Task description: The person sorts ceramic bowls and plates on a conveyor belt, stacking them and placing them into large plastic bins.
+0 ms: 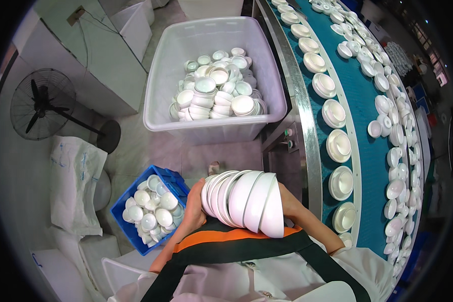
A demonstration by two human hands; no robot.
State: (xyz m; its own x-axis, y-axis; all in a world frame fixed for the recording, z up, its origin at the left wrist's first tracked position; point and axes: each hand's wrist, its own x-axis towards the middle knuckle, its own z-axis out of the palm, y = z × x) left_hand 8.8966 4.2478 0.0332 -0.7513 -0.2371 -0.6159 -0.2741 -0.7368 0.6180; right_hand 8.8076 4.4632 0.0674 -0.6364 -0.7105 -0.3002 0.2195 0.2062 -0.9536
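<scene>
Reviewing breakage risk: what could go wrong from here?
1. The sideways bowl stack sits between the left hand and the mostly hidden right hand; if pressure eases, bowls might slip out.
2. The larger bowls at its right end fan unevenly, so their rims may knock together and chip.
3. The right forearm appears close to the metal edge of the conveyor; a swing could bump that or the white dishes beyond it.

the hands (192,211) are apart, the right mostly hidden, both forearms (311,219) angled inward.
</scene>
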